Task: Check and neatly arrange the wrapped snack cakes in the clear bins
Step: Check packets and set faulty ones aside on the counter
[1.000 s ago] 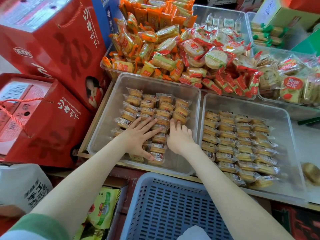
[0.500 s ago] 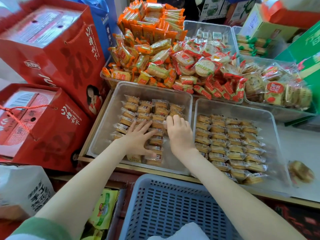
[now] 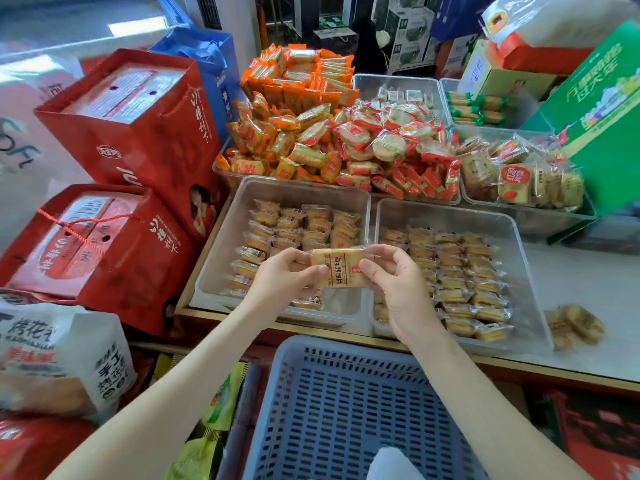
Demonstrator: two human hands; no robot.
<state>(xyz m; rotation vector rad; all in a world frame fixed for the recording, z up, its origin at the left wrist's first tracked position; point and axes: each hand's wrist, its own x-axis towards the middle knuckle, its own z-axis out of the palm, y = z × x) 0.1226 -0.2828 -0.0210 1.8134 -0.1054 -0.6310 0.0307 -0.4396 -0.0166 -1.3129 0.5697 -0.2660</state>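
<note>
Background clutter only.
Upper red gift bag [image 3: 138, 133], lower red gift bag [image 3: 104, 258] at left, blue bag [image 3: 214, 64] behind; blue slotted basket [image 3: 339, 410] front centre; green carton [image 3: 602, 112] tilted upper right; white printed sack [image 3: 62, 358] lower left.

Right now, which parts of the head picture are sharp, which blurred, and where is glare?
Head view: the wrapped cake between left hand and right hand is sharp, print readable; the white bag at the left edge is smeared; glare whitens the top-left corner; shadows are faint.
</note>
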